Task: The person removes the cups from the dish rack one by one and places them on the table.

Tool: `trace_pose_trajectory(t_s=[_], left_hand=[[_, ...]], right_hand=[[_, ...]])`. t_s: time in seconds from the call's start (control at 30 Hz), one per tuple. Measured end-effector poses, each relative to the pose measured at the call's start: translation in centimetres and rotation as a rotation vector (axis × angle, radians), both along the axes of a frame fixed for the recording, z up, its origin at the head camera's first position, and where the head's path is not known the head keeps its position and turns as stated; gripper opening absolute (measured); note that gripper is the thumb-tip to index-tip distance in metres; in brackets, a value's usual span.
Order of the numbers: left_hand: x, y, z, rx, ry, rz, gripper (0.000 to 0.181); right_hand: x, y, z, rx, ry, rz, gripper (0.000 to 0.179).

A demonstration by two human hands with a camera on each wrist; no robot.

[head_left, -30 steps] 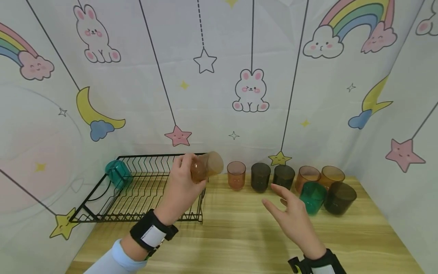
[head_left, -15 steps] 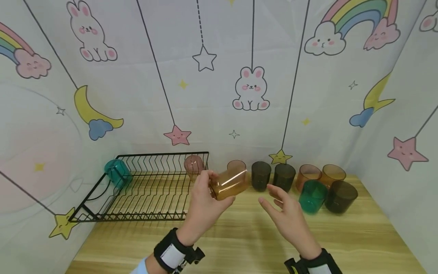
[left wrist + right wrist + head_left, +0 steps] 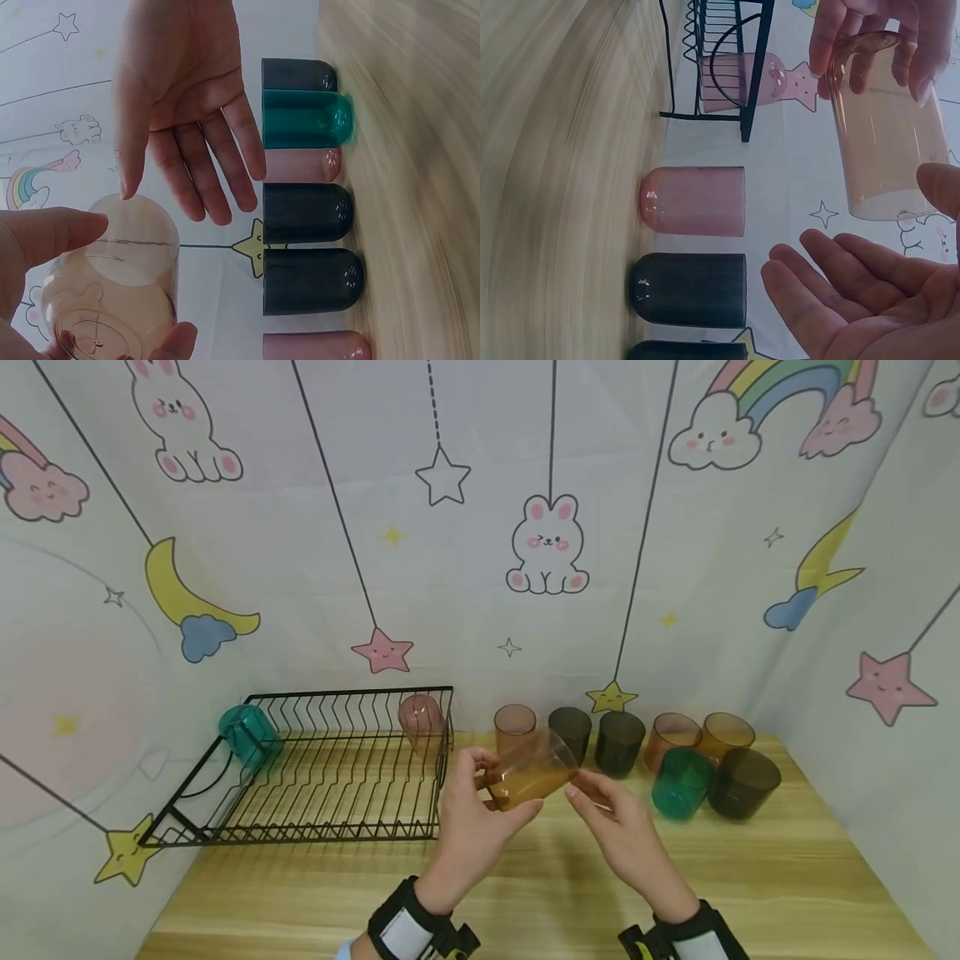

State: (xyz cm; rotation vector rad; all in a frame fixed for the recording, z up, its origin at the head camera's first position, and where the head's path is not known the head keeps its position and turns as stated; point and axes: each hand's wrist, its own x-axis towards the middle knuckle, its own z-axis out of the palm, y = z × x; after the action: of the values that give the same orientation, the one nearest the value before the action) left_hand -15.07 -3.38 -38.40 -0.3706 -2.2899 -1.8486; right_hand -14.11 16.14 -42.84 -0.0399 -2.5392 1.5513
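Note:
An amber see-through cup [image 3: 532, 781] is tilted in mid-air above the table, its mouth toward the upper right. My left hand [image 3: 480, 831] grips it round the base end, thumb below and fingers behind. The right hand [image 3: 626, 839] is at the rim, its fingers [image 3: 196, 169] straight and spread in the left wrist view. Its thumb [image 3: 939, 187] lies close to the rim in the right wrist view; whether it touches is unclear. Behind the held cup stand a pink cup [image 3: 514, 720] and a dark cup [image 3: 570, 727], partly covered by it.
A black wire dish rack [image 3: 322, 840] stands at left, with a teal cup [image 3: 250, 739] and an upside-down pink cup [image 3: 422, 718] in it. At right are another dark cup [image 3: 621, 745], a green cup [image 3: 682, 785] and several more. A printed cloth [image 3: 465, 568] hangs behind.
My left hand has carried the amber cup rightward from the rack to the right hand, tilting its mouth upward. The pink cup in the rack has come into plain view. The right hand barely moved.

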Motion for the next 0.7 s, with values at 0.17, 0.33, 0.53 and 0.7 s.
trace_pose_trajectory(t_s=[0.17, 0.33, 0.53, 0.7], left_hand=[[0.1, 0.3, -0.1, -0.005, -0.012, -0.002, 0.063], [-0.7, 0.3, -2.2, -0.005, -0.042, -0.027, 0.066], [-1.3, 0.2, -4.1, -0.043, -0.048, -0.041, 0.073], [-1.2, 0.1, -4.6, -0.104, -0.076, -0.049, 0.078]], right_hand=[[-0.2, 0.0, 0.0, -0.003, 0.005, 0.002, 0.050], [-0.2, -0.1, -0.1, -0.006, 0.007, 0.008, 0.047], [-0.1, -0.2, -0.1, -0.020, 0.002, 0.016, 0.046], [-0.1, -0.3, -0.3, -0.019, -0.002, 0.011, 0.049]])
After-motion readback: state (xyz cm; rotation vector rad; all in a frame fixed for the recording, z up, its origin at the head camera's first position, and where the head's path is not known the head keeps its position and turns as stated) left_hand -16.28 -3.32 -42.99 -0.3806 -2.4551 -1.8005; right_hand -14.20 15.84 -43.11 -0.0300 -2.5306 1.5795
